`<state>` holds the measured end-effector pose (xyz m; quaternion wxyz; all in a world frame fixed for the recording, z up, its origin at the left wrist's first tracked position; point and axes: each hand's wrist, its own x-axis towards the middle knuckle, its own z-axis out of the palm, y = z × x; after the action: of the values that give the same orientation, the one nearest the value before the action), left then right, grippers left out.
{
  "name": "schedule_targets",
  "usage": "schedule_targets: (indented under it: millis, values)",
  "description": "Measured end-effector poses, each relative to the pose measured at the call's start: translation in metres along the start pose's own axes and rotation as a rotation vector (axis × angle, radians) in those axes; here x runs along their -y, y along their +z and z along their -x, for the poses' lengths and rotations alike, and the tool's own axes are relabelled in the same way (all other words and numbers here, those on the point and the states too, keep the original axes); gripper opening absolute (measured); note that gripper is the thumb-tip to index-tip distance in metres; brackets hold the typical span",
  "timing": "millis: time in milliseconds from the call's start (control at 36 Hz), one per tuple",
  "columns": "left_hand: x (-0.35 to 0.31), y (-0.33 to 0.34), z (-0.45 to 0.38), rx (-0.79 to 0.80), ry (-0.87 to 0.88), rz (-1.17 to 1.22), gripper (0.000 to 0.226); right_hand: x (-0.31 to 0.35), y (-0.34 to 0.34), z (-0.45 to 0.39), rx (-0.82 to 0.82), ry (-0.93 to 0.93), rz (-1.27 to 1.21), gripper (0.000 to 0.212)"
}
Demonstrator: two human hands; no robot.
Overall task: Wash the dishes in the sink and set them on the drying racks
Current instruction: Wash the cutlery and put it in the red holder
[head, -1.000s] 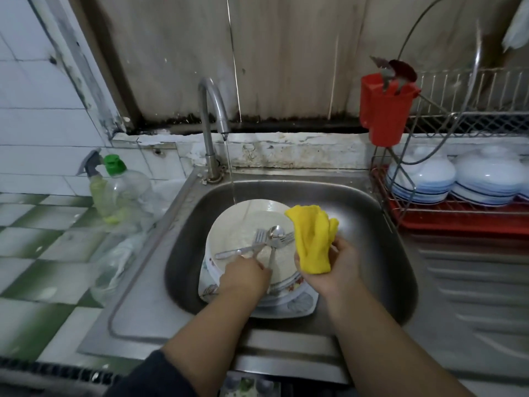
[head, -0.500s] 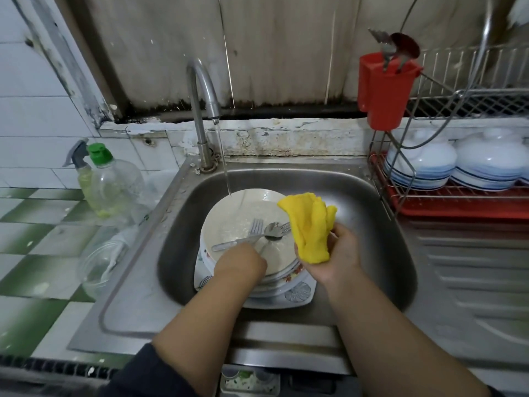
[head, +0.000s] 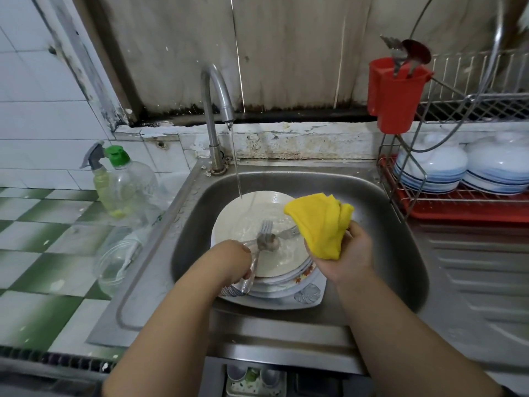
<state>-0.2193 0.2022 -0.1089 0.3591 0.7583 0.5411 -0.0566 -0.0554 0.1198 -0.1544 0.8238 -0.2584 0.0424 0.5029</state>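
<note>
Left hand [head: 239,263]: grips the cutlery [head: 264,240] handles, lifting them off the plates [head: 257,224] stacked in the sink [head: 400,253]
Right hand [head: 347,252]: pinches the yellow cloth [head: 320,223] ready to scrub (tap [head: 217,93] running)

My left hand [head: 232,262] grips cutlery [head: 264,239] over stacked plates [head: 274,270]; my right hand [head: 347,253], at three o'clock, holds a yellow cloth [head: 320,222].

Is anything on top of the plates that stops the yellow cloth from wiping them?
Yes. Forks and a spoon lie across the top plate, between it and the yellow cloth; the left hand grips their handles.
</note>
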Motion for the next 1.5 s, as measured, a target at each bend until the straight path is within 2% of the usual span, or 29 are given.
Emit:
schedule_targets:
  millis: [56, 111, 194, 333, 472, 583, 667, 750, 861, 1000, 1083, 1139, 1250, 1306, 1417, 1500]
  values:
    - [0.003, 0.0, 0.003, -0.061, 0.005, -0.106, 0.047, 0.0, -0.001, 0.0, 0.009, -0.005, 0.004, 0.053]
    - [0.007, 0.001, 0.005, -0.145, 0.027, -0.143, 0.054, 0.0, -0.001, -0.001, 0.01, -0.006, -0.005, 0.053]
    - [0.012, 0.004, 0.003, -0.233, 0.093, -0.094, 0.053, 0.0, -0.002, -0.002, 0.0, -0.011, -0.012, 0.05]
    - [0.015, 0.009, 0.003, -0.305, 0.154, 0.159, 0.043, 0.002, 0.0, 0.0, 0.004, -0.032, -0.003, 0.039]
    - [0.014, 0.009, 0.009, -0.347, 0.179, 0.382, 0.039, 0.002, -0.002, -0.004, 0.001, -0.07, -0.023, 0.056]
    - [0.012, 0.006, 0.013, -0.301, 0.214, 0.528, 0.035, -0.001, 0.0, -0.003, 0.102, -0.013, 0.03, 0.048]
    - [0.009, 0.009, 0.014, -0.23, 0.247, 0.603, 0.034, -0.012, 0.01, -0.002, 0.17, 0.041, 0.115, 0.031]
    - [0.004, 0.013, 0.017, -0.123, 0.265, 0.676, 0.036, -0.026, 0.023, -0.001, 0.229, 0.075, 0.255, 0.029]
    - [0.005, 0.015, 0.025, 0.035, 0.267, 0.791, 0.035, -0.024, 0.03, -0.004, 0.183, 0.067, 0.449, 0.032]
    - [0.002, 0.002, 0.03, 0.083, 0.312, 0.693, 0.037, 0.011, 0.035, -0.005, 0.237, -0.014, 0.704, 0.017]
    - [-0.007, -0.015, 0.035, 0.005, 0.373, 0.496, 0.039, 0.042, 0.041, -0.004, 0.335, -0.07, 0.888, 0.019]
    - [-0.018, -0.027, 0.042, -0.063, 0.439, 0.288, 0.039, 0.062, 0.045, -0.004, 0.408, -0.098, 1.173, 0.02]
    - [-0.037, -0.041, 0.052, -0.186, 0.494, -0.153, 0.041, 0.081, 0.066, 0.004, 0.497, -0.265, 2.017, 0.015]
    - [-0.043, -0.045, 0.055, -0.256, 0.526, -0.275, 0.042, 0.077, 0.082, 0.01, 0.54, -0.355, 2.226, 0.01]
    - [-0.049, -0.049, 0.056, -0.293, 0.597, -0.377, 0.041, 0.069, 0.092, 0.017, 0.681, -0.336, 2.375, 0.013]
    - [-0.042, -0.047, 0.053, -0.195, 0.627, -0.121, 0.038, 0.083, 0.088, 0.016, 0.643, -0.353, 2.194, 0.013]
